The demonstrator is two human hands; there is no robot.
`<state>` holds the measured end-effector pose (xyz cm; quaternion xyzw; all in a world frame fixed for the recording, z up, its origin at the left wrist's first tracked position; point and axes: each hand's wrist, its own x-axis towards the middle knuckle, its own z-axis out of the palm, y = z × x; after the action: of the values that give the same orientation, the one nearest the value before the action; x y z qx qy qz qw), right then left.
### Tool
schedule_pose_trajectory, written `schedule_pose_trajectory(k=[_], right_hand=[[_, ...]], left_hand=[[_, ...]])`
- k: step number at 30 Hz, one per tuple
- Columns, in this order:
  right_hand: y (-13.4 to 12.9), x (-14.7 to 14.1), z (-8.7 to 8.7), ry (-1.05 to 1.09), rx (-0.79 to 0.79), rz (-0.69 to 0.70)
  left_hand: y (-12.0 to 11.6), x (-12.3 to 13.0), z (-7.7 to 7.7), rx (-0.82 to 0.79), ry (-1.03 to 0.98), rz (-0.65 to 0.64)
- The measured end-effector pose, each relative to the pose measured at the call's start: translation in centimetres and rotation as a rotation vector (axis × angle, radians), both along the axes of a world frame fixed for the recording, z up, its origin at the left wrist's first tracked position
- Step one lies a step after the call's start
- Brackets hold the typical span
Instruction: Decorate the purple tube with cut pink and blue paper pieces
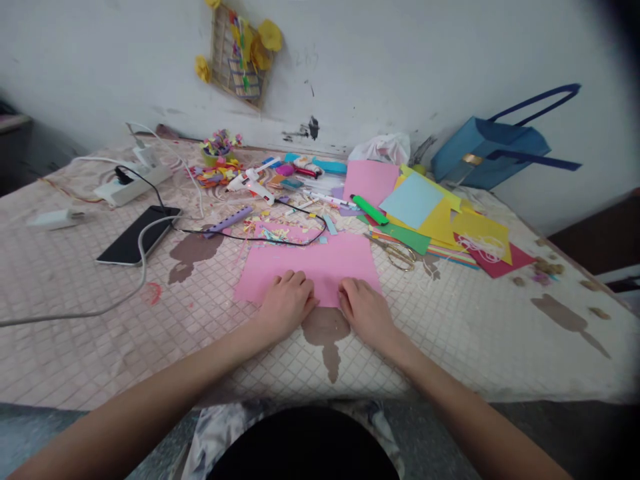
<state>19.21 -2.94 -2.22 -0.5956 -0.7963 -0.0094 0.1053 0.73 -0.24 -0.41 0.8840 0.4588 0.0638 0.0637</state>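
A pink sheet of paper (320, 263) lies flat on the table before me. My left hand (290, 303) rests over its near edge, left of the middle, with the fingers curled in. Across from it, my right hand (367, 308) sits on the same edge with its fingers also closed. The fingertips of both hands are hidden, and whatever they may pinch does not show. Paper scraps (280, 232) cover the sheet's far edge, crossed by a black cable (280, 242). Gold-handled scissors (397, 255) lie right of the sheet.
Behind the scraps is a white glue gun (253, 185). A green cutter-like tool (369, 209) and stacked coloured papers (440, 220) lie right. A phone (137, 237), white cable (143, 257) and power strip (133, 185) are left. A blue bag (490, 150) stands at the back right.
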Motion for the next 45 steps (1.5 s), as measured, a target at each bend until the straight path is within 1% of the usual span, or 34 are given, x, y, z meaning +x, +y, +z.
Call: schedule_pose_trajectory(k=[4, 11, 18, 22, 26, 28, 30, 35, 37, 45], right_hand=[[0.0, 0.0, 0.0, 0.007, -0.003, 0.001], [0.1, 0.0, 0.0, -0.001, -0.008, -0.003], [0.1, 0.0, 0.0, 0.011, -0.009, 0.002], [0.1, 0.0, 0.0, 0.013, -0.01, -0.001], [0.1, 0.0, 0.0, 0.014, -0.01, 0.001], [0.0, 0.1, 0.0, 0.015, -0.011, 0.003], [0.0, 0.1, 0.0, 0.013, -0.011, 0.002], [0.1, 0.0, -0.1, 0.01, -0.014, -0.001], [0.1, 0.0, -0.1, 0.009, -0.014, 0.002], [0.2, 0.2, 0.1, -0.014, -0.019, 0.0]], left_hand=[[0.1, -0.4, 0.1, -0.011, 0.001, 0.011], [0.3, -2.0, 0.5, -0.022, 0.026, 0.013], [0.2, -2.2, 0.7, -0.015, 0.043, 0.023], [0.1, -2.6, 0.5, 0.01, 0.067, 0.034], [-0.2, -3.5, -0.2, 0.088, 0.074, 0.056], [-0.3, -4.0, -0.3, 0.091, 0.058, 0.064], [-0.3, -4.5, -0.2, 0.062, 0.025, 0.069], [-0.1, -5.3, 0.8, -0.082, -0.086, 0.076], [-0.1, -5.5, 1.1, -0.116, -0.114, 0.079], [0.5, -5.8, 0.8, -0.16, -0.142, 0.037]])
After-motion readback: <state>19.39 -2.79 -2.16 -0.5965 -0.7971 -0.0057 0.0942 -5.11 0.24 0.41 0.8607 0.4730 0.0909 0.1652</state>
